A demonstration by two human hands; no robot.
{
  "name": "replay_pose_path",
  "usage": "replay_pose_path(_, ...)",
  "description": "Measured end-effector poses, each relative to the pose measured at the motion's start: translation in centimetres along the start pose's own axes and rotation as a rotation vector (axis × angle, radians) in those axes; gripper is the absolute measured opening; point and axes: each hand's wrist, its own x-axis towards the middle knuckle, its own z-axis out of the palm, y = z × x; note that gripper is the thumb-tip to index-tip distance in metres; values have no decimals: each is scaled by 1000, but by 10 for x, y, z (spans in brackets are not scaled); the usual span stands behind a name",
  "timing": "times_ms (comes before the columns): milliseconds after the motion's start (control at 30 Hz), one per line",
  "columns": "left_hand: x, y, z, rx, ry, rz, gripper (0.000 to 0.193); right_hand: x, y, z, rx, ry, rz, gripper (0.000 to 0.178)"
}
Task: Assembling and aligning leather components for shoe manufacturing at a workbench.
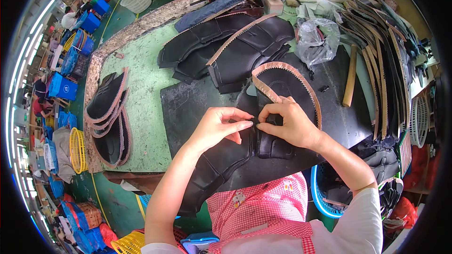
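Both grips, left hand (217,126) and right hand (293,121), are pinching a black shoe-upper panel (275,147), seemingly unfinished; beyond them, loose black panels (259,49) are apparently waiting.

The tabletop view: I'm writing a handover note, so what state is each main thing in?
Left hand: fingers bent, thumb near index finger
Right hand: fingers bent, thumb near index finger
Tan-edged black piece: partly covered by the right hand
Black pieces at left: stacked, overlapping
Black pieces at back: overlapping
Clear bag: crumpled
Wooden stick: lying down
Long strips: piled in layers
Blue basket: holding dark pieces
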Motion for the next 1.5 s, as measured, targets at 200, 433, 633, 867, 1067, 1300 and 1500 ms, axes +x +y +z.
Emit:
replay_pose_path(200,0,2,1,6,16,-15,22,-4,-2,8,2,86,14,13)
replay_pose_path(433,0,2,3,-19,14,-11,20,-4,-2,8,0,86,17,12)
replay_pose_path(633,5,8,5,75,26,-35,22,-5,-1,7,-13,89,7,11)
replay_pose_path(867,16,3,1,219,21,42,17,-11,-10,7,-427,300,-286,43)
replay_pose_path(1067,25,13,1,253,17,-81,16,-4,-3,12,-511,321,-450,23)
replay_pose_path(1300,25,5,6,174,44,-75,14,0,4,15,-535,356,-445,19)
replay_pose_path(1500,17,-3,30,660,316,194,17,-15,1,39,-438,289,-463,17)
